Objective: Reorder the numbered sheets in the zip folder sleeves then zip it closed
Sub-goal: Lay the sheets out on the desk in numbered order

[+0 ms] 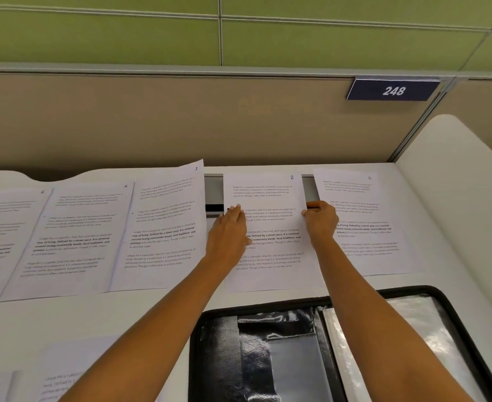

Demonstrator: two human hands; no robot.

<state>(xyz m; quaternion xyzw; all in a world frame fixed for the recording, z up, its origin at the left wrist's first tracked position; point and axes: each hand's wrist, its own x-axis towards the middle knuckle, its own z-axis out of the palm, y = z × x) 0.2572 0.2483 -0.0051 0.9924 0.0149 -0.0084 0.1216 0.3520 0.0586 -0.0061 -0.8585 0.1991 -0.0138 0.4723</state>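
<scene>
On the white worktop (163,311), just beyond the open black zip folder with clear sleeves (340,346), the left hand (229,230) and right hand (321,220) each pinch a side edge of the white printed sheet numbered 2 (270,227), lying between sheets 3 (163,224) and 1 (363,221).

Seven printed sheets (263,227), two hands (230,233), one zip folder (340,343), one number plate (393,89).
</scene>
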